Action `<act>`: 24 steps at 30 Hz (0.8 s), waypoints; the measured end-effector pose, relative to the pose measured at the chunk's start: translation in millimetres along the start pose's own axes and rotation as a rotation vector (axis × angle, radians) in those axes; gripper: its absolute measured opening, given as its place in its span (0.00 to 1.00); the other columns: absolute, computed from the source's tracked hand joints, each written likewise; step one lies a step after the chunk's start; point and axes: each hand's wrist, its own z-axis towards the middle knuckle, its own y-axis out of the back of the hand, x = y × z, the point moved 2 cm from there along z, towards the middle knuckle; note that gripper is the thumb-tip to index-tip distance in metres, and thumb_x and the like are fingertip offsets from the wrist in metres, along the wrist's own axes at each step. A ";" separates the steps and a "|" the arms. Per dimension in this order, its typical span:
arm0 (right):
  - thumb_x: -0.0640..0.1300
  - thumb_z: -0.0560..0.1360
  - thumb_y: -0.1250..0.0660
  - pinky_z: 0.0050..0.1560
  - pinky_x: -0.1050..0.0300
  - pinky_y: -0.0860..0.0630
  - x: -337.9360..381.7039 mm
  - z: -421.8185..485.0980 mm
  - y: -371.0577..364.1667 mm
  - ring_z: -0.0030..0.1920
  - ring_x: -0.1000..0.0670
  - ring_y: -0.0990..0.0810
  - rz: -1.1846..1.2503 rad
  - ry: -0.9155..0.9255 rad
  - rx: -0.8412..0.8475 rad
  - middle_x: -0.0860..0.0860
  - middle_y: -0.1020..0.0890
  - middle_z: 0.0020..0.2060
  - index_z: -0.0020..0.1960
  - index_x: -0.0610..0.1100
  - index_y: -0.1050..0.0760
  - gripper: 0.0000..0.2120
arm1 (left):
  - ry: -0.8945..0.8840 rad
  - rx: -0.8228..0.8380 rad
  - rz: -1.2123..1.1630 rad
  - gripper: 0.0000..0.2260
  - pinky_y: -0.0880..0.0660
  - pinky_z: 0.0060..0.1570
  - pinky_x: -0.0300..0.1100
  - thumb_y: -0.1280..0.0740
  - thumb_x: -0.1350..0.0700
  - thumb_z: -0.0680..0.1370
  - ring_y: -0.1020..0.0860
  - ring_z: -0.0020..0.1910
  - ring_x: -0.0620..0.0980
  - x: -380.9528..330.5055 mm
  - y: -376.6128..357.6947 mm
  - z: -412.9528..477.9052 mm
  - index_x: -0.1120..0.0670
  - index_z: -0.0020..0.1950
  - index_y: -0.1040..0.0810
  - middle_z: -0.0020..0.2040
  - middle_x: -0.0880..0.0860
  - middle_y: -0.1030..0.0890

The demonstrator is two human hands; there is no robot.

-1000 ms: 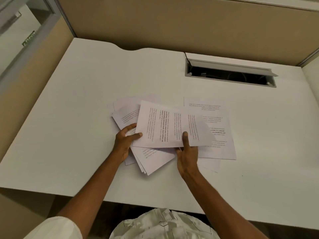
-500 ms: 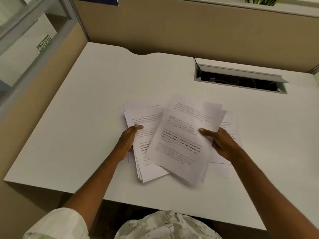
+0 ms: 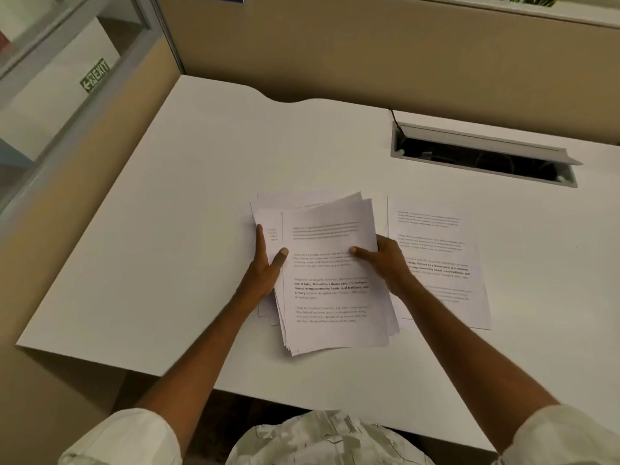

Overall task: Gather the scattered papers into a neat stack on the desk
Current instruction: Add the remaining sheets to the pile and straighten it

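- The left hand grips the left edge of the gathered papers, thumb on top, fingers along the side; the right hand clasps the right edge, thumb pressed on the top sheet
- Between both hands the bundle lies fanned and skewed, its near corners splayed on the worktop
- Just right of the right hand, loose sheets lie flat, partly under the wrist
- Risk, as I judge it: squaring edges with uneven pressure could buckle or slide lower sheets out; the right forearm could drag the loose sheets
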 end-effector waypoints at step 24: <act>0.67 0.81 0.41 0.56 0.52 0.16 -9.4 -39.0 40.7 0.61 0.47 0.15 0.396 -0.089 0.222 0.53 0.13 0.58 0.71 0.50 0.23 0.29 | -0.123 0.169 -0.352 0.28 0.20 0.59 0.51 0.30 0.57 0.77 0.19 0.62 0.49 -111.5 -73.5 -22.0 0.45 0.75 0.34 0.68 0.48 0.21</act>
